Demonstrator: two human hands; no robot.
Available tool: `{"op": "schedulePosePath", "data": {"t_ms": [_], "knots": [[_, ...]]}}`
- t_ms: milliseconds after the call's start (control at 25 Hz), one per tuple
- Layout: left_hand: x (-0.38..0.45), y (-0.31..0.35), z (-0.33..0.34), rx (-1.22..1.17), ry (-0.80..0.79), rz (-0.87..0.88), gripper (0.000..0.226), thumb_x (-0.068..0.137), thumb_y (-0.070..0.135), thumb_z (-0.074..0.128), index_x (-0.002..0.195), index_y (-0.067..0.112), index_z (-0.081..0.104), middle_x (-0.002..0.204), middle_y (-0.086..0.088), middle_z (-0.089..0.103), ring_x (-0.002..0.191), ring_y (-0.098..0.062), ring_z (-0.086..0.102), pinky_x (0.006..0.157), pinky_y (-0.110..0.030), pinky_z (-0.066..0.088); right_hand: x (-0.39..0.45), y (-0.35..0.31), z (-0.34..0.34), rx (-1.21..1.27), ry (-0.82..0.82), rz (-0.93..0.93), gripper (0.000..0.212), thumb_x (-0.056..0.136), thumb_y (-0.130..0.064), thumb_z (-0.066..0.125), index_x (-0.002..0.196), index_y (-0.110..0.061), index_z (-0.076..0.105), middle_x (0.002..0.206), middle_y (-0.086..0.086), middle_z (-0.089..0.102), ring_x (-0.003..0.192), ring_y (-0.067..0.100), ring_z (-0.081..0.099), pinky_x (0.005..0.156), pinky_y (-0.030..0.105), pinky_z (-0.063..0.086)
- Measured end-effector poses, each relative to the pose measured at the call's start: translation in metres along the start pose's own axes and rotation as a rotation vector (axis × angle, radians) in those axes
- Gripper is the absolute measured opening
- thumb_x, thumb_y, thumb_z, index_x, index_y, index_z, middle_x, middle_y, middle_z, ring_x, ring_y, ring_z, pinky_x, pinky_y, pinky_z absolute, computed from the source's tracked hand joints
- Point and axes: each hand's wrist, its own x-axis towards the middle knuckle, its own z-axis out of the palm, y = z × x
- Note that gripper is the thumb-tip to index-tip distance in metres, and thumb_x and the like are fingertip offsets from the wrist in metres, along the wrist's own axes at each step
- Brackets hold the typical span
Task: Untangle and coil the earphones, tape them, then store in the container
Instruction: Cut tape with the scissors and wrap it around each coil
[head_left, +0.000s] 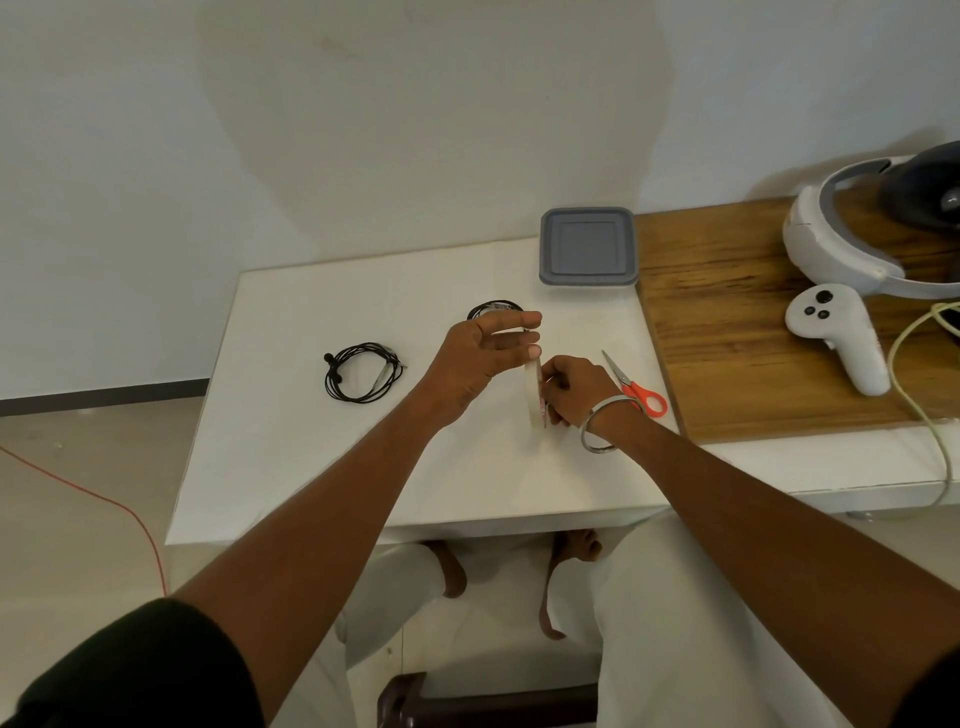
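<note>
Landmark: tape roll (534, 387), standing on edge near the middle of the white tabletop (291, 415). Well left of the roll: one black coiled earphone set (361, 371), lying flat, untouched. Just left of the roll: your left hand (480, 358), fingers (511, 340) spread and extended, tips at the roll's upper edge. Behind the roll, partly hidden by that hand: a second earphone coil (493, 307). Just right of the roll: your right hand (574, 389), fingers curled, pinching the roll's side. Right again: orange-handled scissors (636, 387). Behind and right of the roll: grey lidded container (588, 247), closed.
</note>
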Motion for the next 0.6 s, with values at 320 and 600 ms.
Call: {"op": "schedulePosePath", "data": {"t_ms": [320, 600], "knots": [[-0.009, -0.001, 0.002, -0.001, -0.025, -0.041, 0.049, 0.08, 0.003, 0.075, 0.126, 0.012, 0.062, 0.126, -0.001, 0.066, 0.113, -0.013, 0.065, 0.094, -0.024, 0.05, -0.003, 0.0, -0.007, -0.034, -0.159, 0.028, 0.012, 0.094, -0.015, 0.05, 0.101, -0.011, 0.058, 0.06, 0.002, 0.062, 0.048, 0.012, 0.054, 0.058, 0.022, 0.048], [-0.012, 0.002, -0.001, 0.006, 0.003, -0.059, 0.053, 0.078, 0.006, 0.078, 0.127, 0.021, 0.062, 0.132, 0.006, 0.06, 0.108, -0.018, 0.068, 0.106, -0.042, 0.046, -0.008, -0.002, -0.007, -0.032, -0.318, 0.089, 0.016, 0.092, -0.017, 0.054, 0.098, -0.005, 0.064, 0.061, 0.005, 0.064, 0.047, 0.015, 0.051, 0.057, 0.022, 0.046]]}}
